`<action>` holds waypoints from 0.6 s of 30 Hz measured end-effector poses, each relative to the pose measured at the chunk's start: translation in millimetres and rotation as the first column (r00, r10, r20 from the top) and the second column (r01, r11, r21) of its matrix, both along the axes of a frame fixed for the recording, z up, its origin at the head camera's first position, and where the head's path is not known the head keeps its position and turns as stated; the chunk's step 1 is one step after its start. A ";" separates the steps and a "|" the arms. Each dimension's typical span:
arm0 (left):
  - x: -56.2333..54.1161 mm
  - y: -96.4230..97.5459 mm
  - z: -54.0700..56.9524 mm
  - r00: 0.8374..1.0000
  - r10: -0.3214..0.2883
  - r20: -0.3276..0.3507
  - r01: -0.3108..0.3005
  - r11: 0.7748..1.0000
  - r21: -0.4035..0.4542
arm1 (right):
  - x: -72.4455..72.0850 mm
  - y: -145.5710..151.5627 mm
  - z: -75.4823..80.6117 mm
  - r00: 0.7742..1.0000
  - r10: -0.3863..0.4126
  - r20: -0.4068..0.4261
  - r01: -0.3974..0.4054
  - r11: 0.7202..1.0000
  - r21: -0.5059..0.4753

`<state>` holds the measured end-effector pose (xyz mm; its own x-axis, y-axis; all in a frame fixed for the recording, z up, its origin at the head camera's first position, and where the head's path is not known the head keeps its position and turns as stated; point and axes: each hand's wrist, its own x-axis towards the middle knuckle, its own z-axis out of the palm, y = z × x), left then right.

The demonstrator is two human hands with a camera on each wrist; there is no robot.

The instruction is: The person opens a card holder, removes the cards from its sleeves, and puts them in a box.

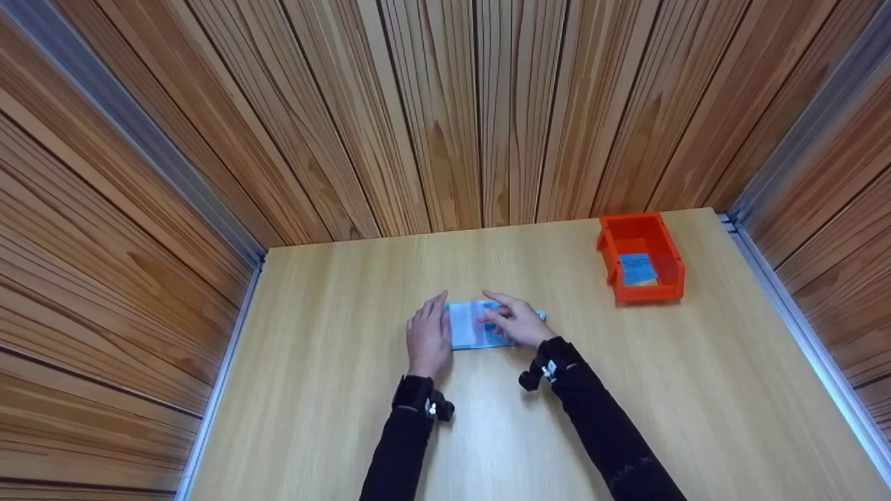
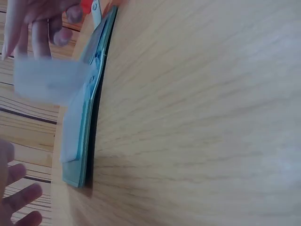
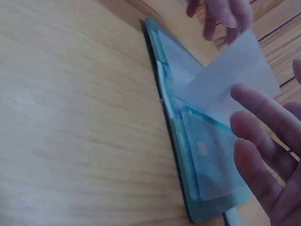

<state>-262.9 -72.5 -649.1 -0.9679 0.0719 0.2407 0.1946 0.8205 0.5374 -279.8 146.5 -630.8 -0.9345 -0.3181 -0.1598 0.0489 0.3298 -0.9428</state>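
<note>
A teal card holder (image 3: 188,207) lies open on the table in front of me, with clear plastic sleeves inside. One whitish, translucent sleeve page (image 3: 230,75) stands up from the middle of the holder, blurred in the left wrist view. A card with a small square chip mark (image 3: 216,160) shows in the sleeve on the right half. My right hand (image 1: 511,320) is over that half, its loosely bent fingers right at the raised page. Beside the left edge rests my left hand (image 1: 428,334), fingers extended and gripping nothing.
An orange-red open bin (image 1: 649,293) stands at the back right of the table, with a blue flat piece (image 1: 637,268) and something yellowish inside. Wood-panelled walls (image 1: 445,125) enclose the back and sides. A strap snap tab (image 2: 96,13) sticks out at the holder's right end.
</note>
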 end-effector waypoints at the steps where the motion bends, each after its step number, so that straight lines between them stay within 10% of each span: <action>1: -0.5 0.1 0.3 1.000 0.003 -0.012 -0.003 1.000 -0.004 | 0.2 -2.7 -0.8 1.000 0.021 -0.008 -0.021 1.000 0.017; 18: 4.9 4.2 -5.7 0.976 -0.122 0.181 0.148 0.980 -0.134 | 0.7 -5.6 -5.0 0.985 0.118 -0.124 -0.098 0.982 0.159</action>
